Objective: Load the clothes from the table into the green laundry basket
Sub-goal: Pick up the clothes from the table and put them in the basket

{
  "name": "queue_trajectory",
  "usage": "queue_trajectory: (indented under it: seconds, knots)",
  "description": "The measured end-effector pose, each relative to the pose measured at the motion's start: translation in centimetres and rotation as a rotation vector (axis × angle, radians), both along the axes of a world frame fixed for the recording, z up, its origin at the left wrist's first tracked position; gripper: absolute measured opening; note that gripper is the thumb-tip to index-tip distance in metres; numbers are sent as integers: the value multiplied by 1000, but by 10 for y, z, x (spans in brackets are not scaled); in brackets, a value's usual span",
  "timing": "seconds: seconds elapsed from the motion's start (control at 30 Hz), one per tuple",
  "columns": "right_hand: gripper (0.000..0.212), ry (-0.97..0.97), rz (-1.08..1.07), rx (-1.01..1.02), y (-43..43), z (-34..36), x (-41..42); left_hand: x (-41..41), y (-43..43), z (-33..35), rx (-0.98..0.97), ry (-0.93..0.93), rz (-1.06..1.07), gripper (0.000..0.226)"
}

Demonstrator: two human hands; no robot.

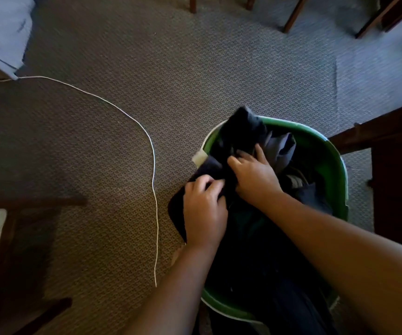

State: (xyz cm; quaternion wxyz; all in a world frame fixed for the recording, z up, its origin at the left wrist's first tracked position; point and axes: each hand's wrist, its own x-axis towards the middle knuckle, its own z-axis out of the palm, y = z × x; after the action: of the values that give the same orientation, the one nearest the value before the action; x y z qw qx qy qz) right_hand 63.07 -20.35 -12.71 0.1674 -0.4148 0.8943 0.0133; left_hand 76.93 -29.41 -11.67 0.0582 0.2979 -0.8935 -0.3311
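Note:
The green laundry basket [325, 151] stands on the carpet at the lower right, filled with dark clothes. A dark navy garment [241, 131] drapes over the basket's left rim and partly hangs outside it. My left hand [203, 209] grips the hanging part of this garment at the rim. My right hand [253, 172] clutches the same garment a little further in, above the basket. A grey piece of clothing [282, 148] lies inside, just behind my right hand.
A white cord [151, 151] curves across the patterned carpet left of the basket. Dark wooden table or chair parts [393, 165] stand right of the basket, chair legs [291, 15] at the top, another chair [14, 238] at the lower left. Pale blue cloth [1, 32] hangs at the top left.

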Motion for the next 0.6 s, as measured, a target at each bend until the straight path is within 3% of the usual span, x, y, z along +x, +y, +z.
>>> queue_trajectory:
  seconds: [0.13,0.2,0.27,0.3,0.37,0.43,0.53,0.6]
  knots:
    - [33,-273,-69,290,11,-5,2,6,24,4,99,-128,-247,37]
    - [33,-362,-267,74,5,-3,-4,6,26,7,233,-185,-217,44]
    - [33,-285,-444,-258,-1,2,-7,9,20,15,306,-158,-127,49]
    - [31,-198,-461,-353,-4,5,-5,12,17,18,281,-124,-104,52]
    - [25,-43,-414,-398,-7,9,4,18,16,29,3,-105,-123,54]
    - [27,-10,-379,-356,-6,12,16,21,22,37,-224,-225,-122,57]
    - [36,-43,-359,-246,3,13,36,19,25,34,-251,-423,-99,75]
    - [41,-65,-372,-176,10,12,46,19,22,28,-321,-465,-126,73]
